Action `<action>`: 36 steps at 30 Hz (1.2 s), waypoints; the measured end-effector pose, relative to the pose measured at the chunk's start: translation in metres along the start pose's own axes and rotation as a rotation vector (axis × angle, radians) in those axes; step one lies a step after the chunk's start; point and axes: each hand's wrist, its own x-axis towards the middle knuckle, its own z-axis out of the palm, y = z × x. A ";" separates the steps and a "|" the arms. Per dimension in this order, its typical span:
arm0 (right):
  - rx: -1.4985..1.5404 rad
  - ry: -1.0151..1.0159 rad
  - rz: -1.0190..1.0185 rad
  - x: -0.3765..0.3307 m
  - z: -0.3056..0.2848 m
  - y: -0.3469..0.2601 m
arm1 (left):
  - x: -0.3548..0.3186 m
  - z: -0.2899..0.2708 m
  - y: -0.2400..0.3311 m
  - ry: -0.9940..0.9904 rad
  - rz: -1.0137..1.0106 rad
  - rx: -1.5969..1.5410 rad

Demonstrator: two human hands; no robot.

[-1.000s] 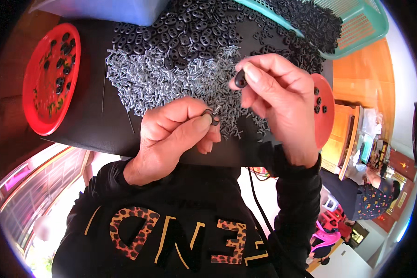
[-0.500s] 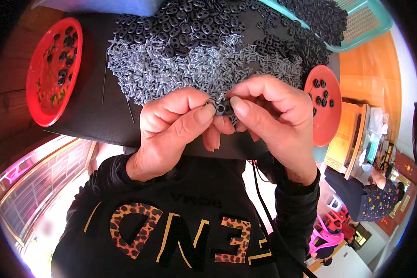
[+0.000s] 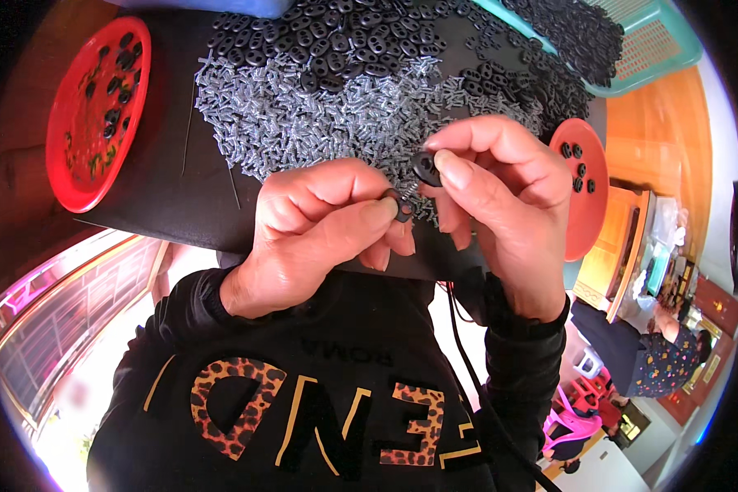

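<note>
My left hand [image 3: 320,225] pinches a small black part with a metal spring [image 3: 400,205] between thumb and forefinger. My right hand [image 3: 492,193] holds a black oval plastic piece [image 3: 425,167] at its fingertips, just above and right of the left hand's part; the two pieces are almost touching. Both hands hover over the near edge of a black mat [image 3: 172,180]. Behind them lies a heap of small silver springs [image 3: 303,115] and, farther back, a pile of black oval pieces [image 3: 344,33].
A red tray [image 3: 74,176] with a few black pieces sits at the left. A smaller red tray [image 3: 582,213] with black pieces sits at the right. A teal basket [image 3: 664,49] full of black pieces stands at the back right. Another person sits at the lower right.
The hands came together from apart, then parted slightly. The right hand now holds its black piece a little higher, right of the left hand's part.
</note>
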 end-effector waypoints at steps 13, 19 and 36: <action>-0.193 0.052 -0.093 -0.002 0.007 -0.003 | 0.001 0.000 0.001 0.012 -0.048 0.021; -0.215 0.036 -0.127 -0.001 0.007 0.000 | 0.001 -0.001 0.000 0.021 -0.051 0.021; -0.516 -0.260 -0.175 -0.001 -0.005 -0.004 | 0.009 -0.008 -0.007 0.141 0.220 -0.117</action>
